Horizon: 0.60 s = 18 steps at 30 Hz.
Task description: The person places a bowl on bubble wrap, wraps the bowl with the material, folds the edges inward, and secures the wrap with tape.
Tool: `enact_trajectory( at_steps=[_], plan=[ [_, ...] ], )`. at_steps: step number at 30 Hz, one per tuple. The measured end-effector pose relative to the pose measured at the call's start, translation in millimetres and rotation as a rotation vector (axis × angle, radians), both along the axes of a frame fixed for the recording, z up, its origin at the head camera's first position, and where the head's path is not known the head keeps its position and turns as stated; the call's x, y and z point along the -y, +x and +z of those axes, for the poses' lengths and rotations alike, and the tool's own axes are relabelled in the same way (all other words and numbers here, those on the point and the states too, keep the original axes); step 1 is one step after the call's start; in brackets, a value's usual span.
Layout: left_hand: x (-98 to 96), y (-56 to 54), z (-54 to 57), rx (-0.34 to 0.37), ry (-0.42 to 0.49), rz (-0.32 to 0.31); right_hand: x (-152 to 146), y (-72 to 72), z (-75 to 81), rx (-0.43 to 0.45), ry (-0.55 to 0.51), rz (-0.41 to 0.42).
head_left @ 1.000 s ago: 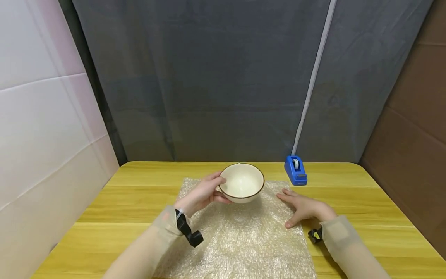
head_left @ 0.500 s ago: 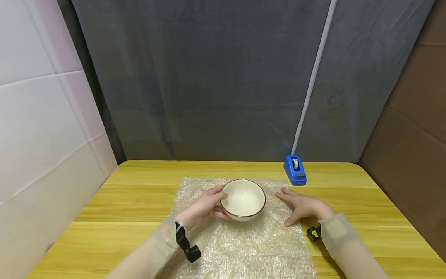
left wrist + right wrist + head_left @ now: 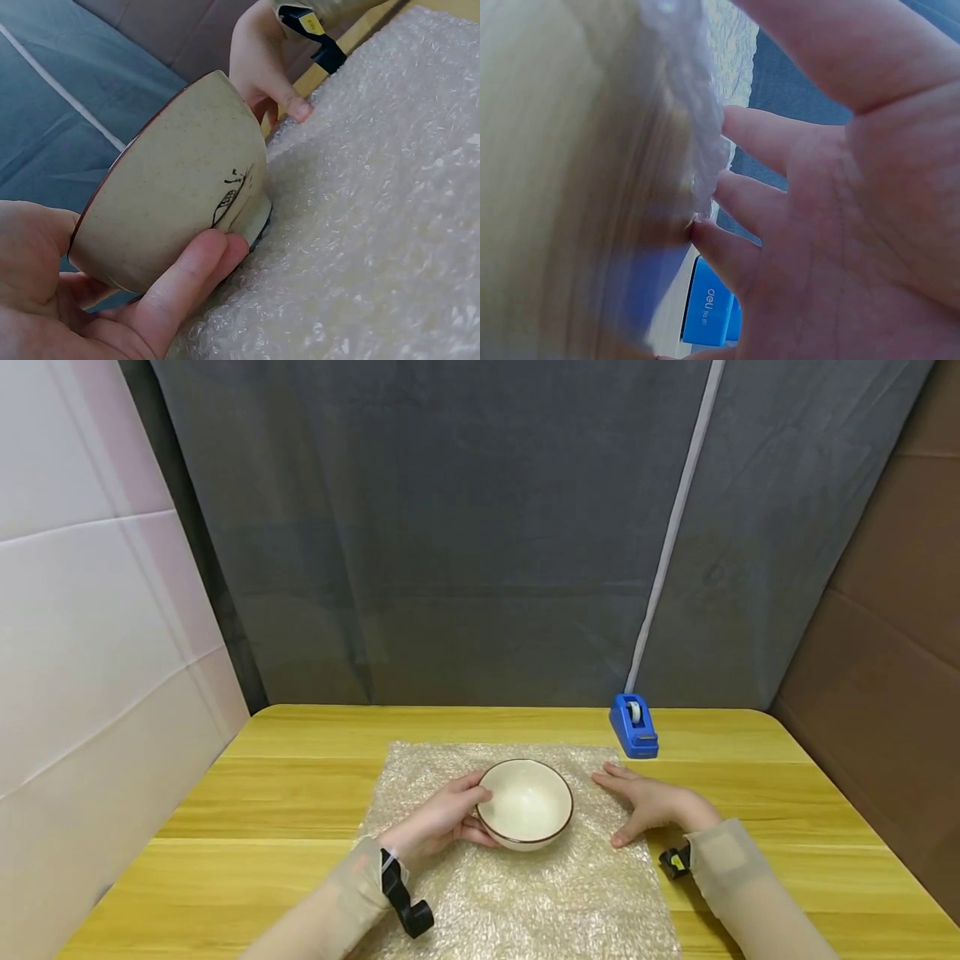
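Observation:
A cream bowl (image 3: pixel 527 800) with a brown rim is in my left hand (image 3: pixel 442 818), thumb over the rim and fingers underneath along its side. The left wrist view shows a small dark drawing on the outside of the bowl (image 3: pixel 172 180), near its foot. That foot is at the surface of the bubble wrap (image 3: pixel 540 902); whether its whole base touches cannot be told. My right hand (image 3: pixel 656 803) rests with spread fingers on the right edge of the wrap. In the right wrist view, the fingertips (image 3: pixel 739 120) touch the wrap's edge (image 3: pixel 705 112).
A blue tape dispenser (image 3: pixel 634 727) stands behind the right hand, just beyond the wrap's far right corner. The wooden table (image 3: pixel 285 793) extends on both sides of the wrap. A dark curtain (image 3: pixel 465 543) hangs behind the table.
My left hand has brought the bowl down and toward me, onto or close to the middle of the bubble wrap. The right hand has stayed almost still.

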<state>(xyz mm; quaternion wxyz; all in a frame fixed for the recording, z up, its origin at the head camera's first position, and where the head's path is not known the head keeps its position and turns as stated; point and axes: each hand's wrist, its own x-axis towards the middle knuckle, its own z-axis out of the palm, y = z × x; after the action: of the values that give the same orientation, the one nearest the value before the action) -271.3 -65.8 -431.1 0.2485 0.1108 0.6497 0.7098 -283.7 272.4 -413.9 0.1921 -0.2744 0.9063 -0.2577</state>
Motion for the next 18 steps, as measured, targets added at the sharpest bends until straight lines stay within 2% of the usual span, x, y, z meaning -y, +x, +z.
enact_trajectory(
  at_steps=[10,15,18],
  plan=[
    [-0.5,2.4,-4.0,0.009,0.021,0.001,-2,-4.1,1.3,0.028,-0.003,0.003],
    [-0.5,3.8,-8.0,0.029,0.058,-0.013,0,-12.6,3.3,0.084,-0.044,-0.049],
    [0.4,-1.0,-11.7,0.045,0.081,-0.044,1,-20.8,2.7,0.092,-0.049,-0.089]
  ],
)
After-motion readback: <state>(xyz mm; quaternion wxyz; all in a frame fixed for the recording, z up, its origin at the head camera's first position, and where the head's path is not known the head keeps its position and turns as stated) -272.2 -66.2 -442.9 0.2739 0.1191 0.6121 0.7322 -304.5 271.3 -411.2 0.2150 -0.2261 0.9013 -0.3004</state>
